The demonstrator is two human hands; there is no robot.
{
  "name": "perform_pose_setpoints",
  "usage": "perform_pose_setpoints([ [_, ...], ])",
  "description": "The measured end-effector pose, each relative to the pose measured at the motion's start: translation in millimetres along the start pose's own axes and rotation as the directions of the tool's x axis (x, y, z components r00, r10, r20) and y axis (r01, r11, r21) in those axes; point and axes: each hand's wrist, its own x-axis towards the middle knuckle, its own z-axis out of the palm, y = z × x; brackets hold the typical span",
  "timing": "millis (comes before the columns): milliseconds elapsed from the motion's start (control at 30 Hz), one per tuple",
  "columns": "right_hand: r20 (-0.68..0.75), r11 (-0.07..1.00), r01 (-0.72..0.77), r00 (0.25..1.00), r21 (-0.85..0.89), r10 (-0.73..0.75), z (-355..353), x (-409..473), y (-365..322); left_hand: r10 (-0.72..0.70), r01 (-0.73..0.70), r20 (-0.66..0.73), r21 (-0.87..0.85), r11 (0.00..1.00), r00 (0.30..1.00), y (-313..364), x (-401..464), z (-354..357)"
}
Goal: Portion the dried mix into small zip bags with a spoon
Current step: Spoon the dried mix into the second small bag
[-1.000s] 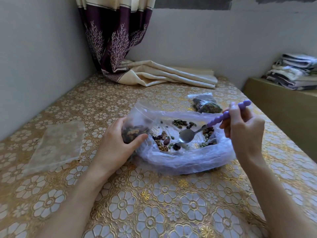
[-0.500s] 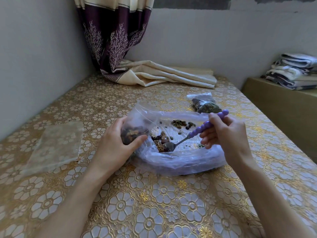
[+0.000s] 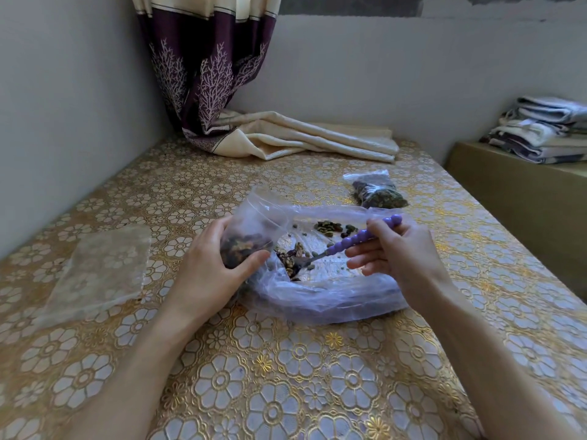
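Note:
A large clear plastic bag [image 3: 330, 304] lies open on the table, with scattered dried mix [image 3: 328, 226] inside it. My left hand [image 3: 208, 268] grips a small zip bag [image 3: 246, 242], partly filled with dark mix, held upright at the big bag's left edge. My right hand [image 3: 397, 249] holds a spoon with a purple beaded handle [image 3: 359, 241]. The spoon's bowl [image 3: 300, 262] is low in the big bag and carries mix, just right of the small bag's mouth.
A filled, closed small bag [image 3: 378, 192] lies behind on the right. Flat empty zip bags [image 3: 101, 268] sit on the left of the gold flowered tablecloth [image 3: 286, 376]. A folded cream cloth [image 3: 305, 139] and curtain are at the back; the table edge runs along the right.
My right hand has swung the spoon down and left, from raised and empty over the big bag's middle into the mix beside the small bag. My left hand has stayed put.

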Motion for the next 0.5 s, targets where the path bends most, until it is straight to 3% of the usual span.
perform_pose_setpoints([
  [267, -0.107, 1.0, 0.003, 0.994, -0.013, -0.005, -11.9, 3.8, -2.2, 0.003, -0.004, 0.004, 0.024, 1.0, 1.0, -0.7, -0.7, 0.1],
  [500, -0.231, 0.993, 0.102, 0.969, 0.062, -0.085, -19.2, 6.0, -5.7, 0.017, -0.019, 0.023, 0.1, 0.995, 1.0, 0.1, -0.8, 1.7],
])
